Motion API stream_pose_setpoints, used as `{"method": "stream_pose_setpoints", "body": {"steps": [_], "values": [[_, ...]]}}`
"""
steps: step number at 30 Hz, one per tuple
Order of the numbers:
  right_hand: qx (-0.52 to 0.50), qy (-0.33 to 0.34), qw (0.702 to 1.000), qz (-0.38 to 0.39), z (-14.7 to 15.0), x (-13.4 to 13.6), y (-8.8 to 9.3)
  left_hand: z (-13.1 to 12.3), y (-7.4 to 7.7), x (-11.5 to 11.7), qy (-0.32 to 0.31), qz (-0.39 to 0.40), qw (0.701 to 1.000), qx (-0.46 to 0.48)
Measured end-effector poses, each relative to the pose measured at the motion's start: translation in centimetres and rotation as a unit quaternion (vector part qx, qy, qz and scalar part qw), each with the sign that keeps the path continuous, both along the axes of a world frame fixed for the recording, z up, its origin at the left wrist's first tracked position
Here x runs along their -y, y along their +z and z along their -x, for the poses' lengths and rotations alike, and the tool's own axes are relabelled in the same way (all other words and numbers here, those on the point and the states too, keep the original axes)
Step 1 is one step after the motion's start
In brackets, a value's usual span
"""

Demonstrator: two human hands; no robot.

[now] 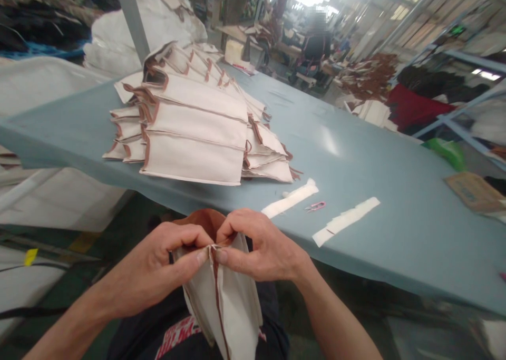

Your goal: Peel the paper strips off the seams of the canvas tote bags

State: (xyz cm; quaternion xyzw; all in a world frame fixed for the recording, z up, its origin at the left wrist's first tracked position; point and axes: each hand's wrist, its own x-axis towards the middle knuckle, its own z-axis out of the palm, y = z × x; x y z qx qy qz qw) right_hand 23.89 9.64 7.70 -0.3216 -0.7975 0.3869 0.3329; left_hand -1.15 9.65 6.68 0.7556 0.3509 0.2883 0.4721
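Fabric piece (239, 302) held below the table's (395, 233) near edge, its seam (216, 281) apparently being worked.
Left hand (168, 260) and right hand (264, 249) nearly meet, thumbs and forefingers pinching the seam's top, wrists angled inward; the next move likely calls for an even grip, though the pinched spot is too small to read.
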Motion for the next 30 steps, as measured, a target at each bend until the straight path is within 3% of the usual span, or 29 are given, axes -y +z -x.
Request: {"method": "stream_pose_setpoints", "body": {"steps": [11,23,30], "values": [[0.022,-0.015,1.0,-0.001,0.5,0.3,-0.2,-0.2,1.1,0.0,0.006,0.06,0.996,-0.06],[0.028,0.005,0.999,-0.031,0.7,0.3,0.6,-0.1,1.8,0.2,0.004,0.05,0.996,-0.07],[0.062,0.007,0.997,0.052,1.0,0.9,1.5,-1.6,2.3,1.2,0.017,0.0,0.998,-0.058]]}}
